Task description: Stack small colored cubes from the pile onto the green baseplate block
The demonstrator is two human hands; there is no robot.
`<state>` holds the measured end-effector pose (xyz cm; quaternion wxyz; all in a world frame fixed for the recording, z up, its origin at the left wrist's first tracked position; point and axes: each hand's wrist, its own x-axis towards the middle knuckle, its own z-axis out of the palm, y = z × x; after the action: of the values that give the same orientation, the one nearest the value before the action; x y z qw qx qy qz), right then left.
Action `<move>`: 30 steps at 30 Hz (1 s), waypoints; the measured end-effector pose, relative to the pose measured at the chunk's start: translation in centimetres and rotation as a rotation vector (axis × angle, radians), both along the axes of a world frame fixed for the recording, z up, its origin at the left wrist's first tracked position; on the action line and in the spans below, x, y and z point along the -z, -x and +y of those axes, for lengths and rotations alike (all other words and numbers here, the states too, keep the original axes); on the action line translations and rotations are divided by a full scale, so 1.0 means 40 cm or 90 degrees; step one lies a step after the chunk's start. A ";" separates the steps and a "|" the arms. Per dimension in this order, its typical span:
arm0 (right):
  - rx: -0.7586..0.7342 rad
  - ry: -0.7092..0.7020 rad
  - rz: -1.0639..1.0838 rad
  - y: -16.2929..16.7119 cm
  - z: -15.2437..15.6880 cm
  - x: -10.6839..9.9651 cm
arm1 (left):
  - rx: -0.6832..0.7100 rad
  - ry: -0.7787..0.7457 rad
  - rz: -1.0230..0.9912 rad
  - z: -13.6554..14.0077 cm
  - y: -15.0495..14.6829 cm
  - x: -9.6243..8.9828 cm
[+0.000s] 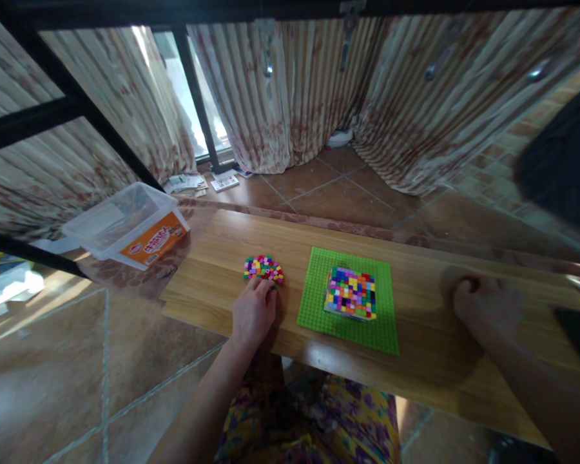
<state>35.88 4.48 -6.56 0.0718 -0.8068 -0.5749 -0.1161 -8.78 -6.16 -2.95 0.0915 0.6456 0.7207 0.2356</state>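
Near the middle of the wooden bench lies a green studded baseplate (314,303). On it stands a low square block (352,293) built of small bricks in many colours. My left hand (256,308) rests at the near side of a pile of loose small bricks (262,265), its fingers curled down at the pile's edge. Whether a brick is between those fingertips is hidden. Off to the right of the baseplate is my right hand (483,299), blurred by motion over the bench, with its fingers curled; what it may hold cannot be made out.
The wooden bench (207,283) runs across the view. A clear plastic bin (125,222) with an orange label stands on the floor at the left. Striped curtains (280,96) hang behind, with papers (186,185) on the floor. A dark object (565,161) juts in at the right.
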 end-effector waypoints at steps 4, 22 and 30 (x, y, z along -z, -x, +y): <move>0.031 0.010 -0.010 0.005 0.001 -0.002 | 0.011 0.003 -0.008 -0.001 -0.006 0.000; 0.043 -0.005 0.035 0.028 -0.002 -0.020 | 0.118 0.014 -0.291 -0.022 -0.110 -0.047; 0.055 -0.004 0.046 0.032 -0.002 -0.023 | 0.232 -0.105 -0.268 0.008 -0.176 -0.082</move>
<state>34.59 4.40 -5.65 0.0904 -0.8344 -0.5358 -0.0917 -1.72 -5.83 0.31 0.2270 0.7066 0.5367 0.4014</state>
